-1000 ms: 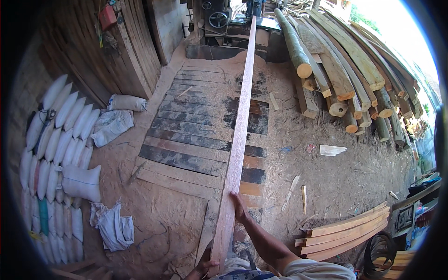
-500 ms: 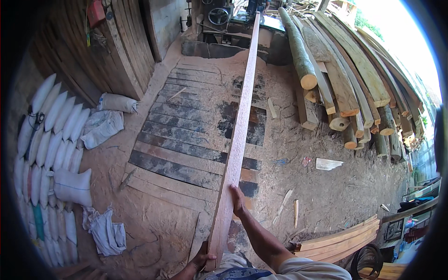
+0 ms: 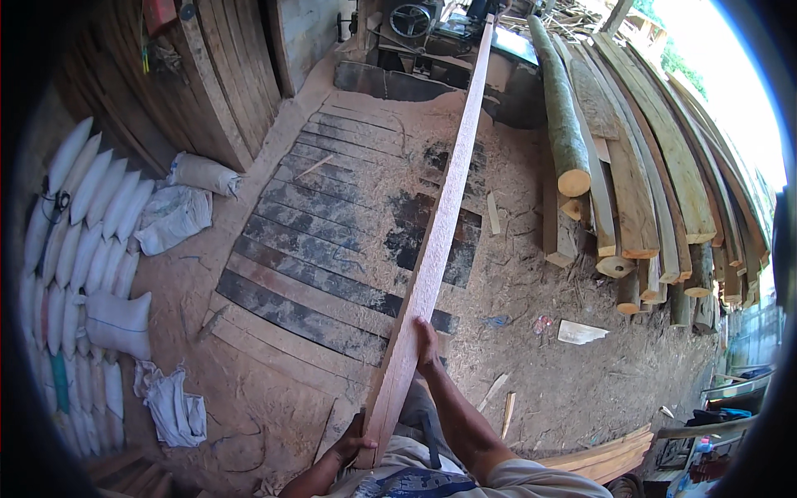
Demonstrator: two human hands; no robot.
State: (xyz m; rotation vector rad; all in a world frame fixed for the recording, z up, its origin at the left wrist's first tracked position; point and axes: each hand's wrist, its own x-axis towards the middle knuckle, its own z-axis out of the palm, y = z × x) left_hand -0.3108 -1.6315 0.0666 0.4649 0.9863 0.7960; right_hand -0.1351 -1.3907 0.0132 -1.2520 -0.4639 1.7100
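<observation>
Dark-blue patterned shirt panel behind grip, marks too blurred to read. Left hand clasps near end of long square pale-wood beam, thumb on top; right hand cups its right side just ahead, fingers partly hidden. Well left: stacked plump white sacks, contents hidden. Ahead: sawdust-dusted dark plank floor. Beyond: beam's far end at dark machine, round metal handwheel.

A pale greyish shirt with a dark blue print spans the bottom edge — its loose sleeve at lower right — below dark grey trousers; left hand and right hand are bare.
</observation>
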